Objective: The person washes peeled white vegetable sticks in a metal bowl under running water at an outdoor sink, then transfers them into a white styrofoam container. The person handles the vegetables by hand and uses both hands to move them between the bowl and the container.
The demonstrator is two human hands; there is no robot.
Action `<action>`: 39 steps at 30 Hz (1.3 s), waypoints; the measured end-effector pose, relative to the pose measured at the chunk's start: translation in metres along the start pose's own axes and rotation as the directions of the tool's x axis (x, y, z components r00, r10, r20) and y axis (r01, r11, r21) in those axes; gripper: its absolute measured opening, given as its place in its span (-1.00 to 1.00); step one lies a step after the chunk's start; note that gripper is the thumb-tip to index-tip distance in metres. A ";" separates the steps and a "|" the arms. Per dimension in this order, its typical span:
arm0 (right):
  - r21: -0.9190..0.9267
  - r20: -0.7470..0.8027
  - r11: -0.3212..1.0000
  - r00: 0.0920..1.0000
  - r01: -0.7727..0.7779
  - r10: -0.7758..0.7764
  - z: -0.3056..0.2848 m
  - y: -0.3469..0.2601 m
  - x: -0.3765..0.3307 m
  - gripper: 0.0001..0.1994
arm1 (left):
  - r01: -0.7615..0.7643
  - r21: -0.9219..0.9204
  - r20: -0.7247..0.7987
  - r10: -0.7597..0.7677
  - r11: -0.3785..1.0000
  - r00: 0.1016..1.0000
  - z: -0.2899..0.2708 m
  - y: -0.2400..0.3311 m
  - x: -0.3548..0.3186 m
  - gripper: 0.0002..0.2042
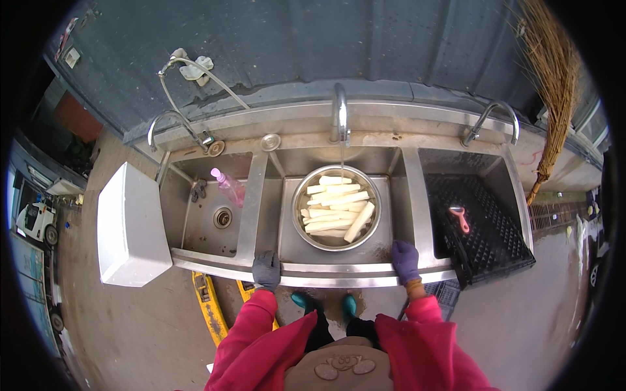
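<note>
1. Both gloved hands rest on the near rim of the steel sink [339, 268]: the left hand [266, 271], in a grey glove, and the right hand [405, 260], in a purple one, lie with fingers curled over the edge, clamped on nothing else.
2. How tightly the fingers press the rim cannot be told; the fingertips of the left hand are hidden behind its knuckles.
3. The metal bowl [306, 225] sits in the middle basin, between the hands and farther off, under the middle tap [339, 117], from which a thin stream of water falls.
4. The peeled white sticks [336, 212] fill it; most lie left to right, one leans diagonally at the right.
5. The left basin holds a pink bottle [228, 186]; the right one holds a black crate [486, 228] with a pink peeler [460, 218].
6. Open basin floor rings the bowl.
</note>
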State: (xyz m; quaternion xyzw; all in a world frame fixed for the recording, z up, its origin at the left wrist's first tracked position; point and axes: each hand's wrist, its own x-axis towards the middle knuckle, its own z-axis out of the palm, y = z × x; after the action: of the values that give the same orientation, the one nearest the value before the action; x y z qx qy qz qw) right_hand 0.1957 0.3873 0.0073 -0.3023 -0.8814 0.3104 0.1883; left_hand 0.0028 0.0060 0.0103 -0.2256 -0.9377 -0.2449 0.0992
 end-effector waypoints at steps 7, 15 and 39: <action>0.041 -0.040 0.999 0.999 0.017 -0.016 0.000 0.001 -0.002 -0.82 | -0.038 0.004 -0.026 0.038 0.999 0.999 0.001 -0.001 0.001 -0.83; 0.061 -0.027 0.997 0.998 -0.047 0.049 -0.002 -0.003 -0.002 -0.80 | -0.029 0.004 -0.014 0.029 1.000 0.999 -0.001 0.001 0.002 -0.84; 0.120 0.004 0.987 0.994 -0.108 0.108 -0.003 -0.004 0.000 -0.77 | 0.004 0.007 0.001 -0.004 1.000 1.000 0.001 0.001 0.001 -0.83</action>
State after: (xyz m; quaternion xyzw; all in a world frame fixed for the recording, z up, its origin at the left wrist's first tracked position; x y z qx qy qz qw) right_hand 0.1956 0.3863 0.0124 -0.3381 -0.8433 0.3722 0.1899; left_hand 0.0023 0.0072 0.0100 -0.2237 -0.9391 -0.2415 0.0989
